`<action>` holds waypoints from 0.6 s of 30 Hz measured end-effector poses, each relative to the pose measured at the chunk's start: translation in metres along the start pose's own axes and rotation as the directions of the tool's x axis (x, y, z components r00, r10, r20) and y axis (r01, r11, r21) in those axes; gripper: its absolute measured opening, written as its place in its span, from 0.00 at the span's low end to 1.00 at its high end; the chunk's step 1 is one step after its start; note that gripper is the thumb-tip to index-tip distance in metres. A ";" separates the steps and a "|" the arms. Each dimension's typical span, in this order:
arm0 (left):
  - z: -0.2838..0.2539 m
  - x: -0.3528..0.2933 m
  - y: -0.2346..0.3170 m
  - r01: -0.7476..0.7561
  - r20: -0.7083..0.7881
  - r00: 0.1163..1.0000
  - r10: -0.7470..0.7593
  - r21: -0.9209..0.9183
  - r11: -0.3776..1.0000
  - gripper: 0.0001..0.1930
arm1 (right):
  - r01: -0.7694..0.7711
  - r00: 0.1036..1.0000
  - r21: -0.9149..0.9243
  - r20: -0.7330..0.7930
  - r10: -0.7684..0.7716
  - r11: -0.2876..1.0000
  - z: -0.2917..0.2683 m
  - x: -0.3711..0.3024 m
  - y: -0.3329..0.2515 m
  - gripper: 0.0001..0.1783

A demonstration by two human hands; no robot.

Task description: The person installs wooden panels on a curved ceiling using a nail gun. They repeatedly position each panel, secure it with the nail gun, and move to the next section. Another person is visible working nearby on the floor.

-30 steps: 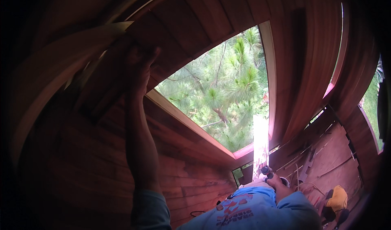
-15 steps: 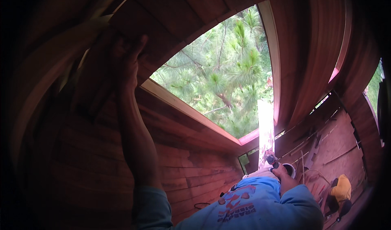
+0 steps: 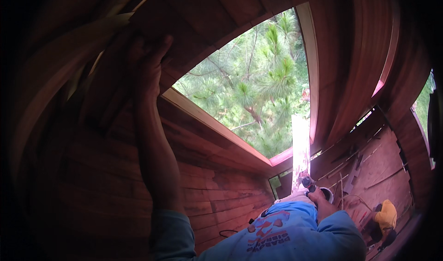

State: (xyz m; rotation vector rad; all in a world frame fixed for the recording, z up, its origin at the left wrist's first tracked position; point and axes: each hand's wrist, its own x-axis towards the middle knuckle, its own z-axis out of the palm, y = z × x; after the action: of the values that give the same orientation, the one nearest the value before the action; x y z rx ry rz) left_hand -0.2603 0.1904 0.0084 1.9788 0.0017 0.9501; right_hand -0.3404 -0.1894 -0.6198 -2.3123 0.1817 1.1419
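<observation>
My left hand (image 3: 150,60) is raised at the upper left against the dark wooden boards (image 3: 191,18) beside the window opening. Its thumb stands out from the palm; deep shadow dims the other fingers. Low down, in front of my waist, my right hand (image 3: 317,195) is closed round the grip of a dark cordless drill (image 3: 308,183). The drill points toward a pale, brightly lit plank (image 3: 301,141), which reaches up to the opening's lower corner. Whether the drill's tip touches the plank, I cannot tell.
A wooden frame (image 3: 221,129) borders the opening, with pine branches (image 3: 265,85) outside. Beside my right hand shows a white round-rimmed container (image 3: 328,194). At the lower right, what looks like a person in a yellow top (image 3: 386,215) is near loose wood strips and a cord (image 3: 353,196).
My left hand has shifted slightly right in the picture, still raised against the boards. The yellow-topped figure has changed its posture a little. My right hand keeps the drill in nearly the same place.
</observation>
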 end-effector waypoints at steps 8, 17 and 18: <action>0.000 0.001 0.000 -0.008 0.015 1.000 0.008 0.003 1.000 0.22 | 0.048 0.999 0.039 -0.013 -0.048 0.998 0.006 0.007 0.005 0.38; -0.007 0.010 -0.009 -0.210 0.098 0.972 0.212 -0.030 0.977 0.23 | 0.165 0.983 0.126 -0.107 -0.152 0.978 0.010 0.014 0.001 0.35; -0.004 0.010 -0.010 -0.219 0.100 0.970 0.223 -0.047 0.975 0.24 | 0.177 0.979 0.142 -0.131 -0.159 0.974 0.010 0.017 -0.002 0.36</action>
State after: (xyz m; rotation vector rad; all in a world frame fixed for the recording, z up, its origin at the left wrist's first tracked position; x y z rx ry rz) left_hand -0.2524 0.2023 0.0086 2.0227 -0.2991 0.9779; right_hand -0.3362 -0.1808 -0.6368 -2.2135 0.1103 0.8760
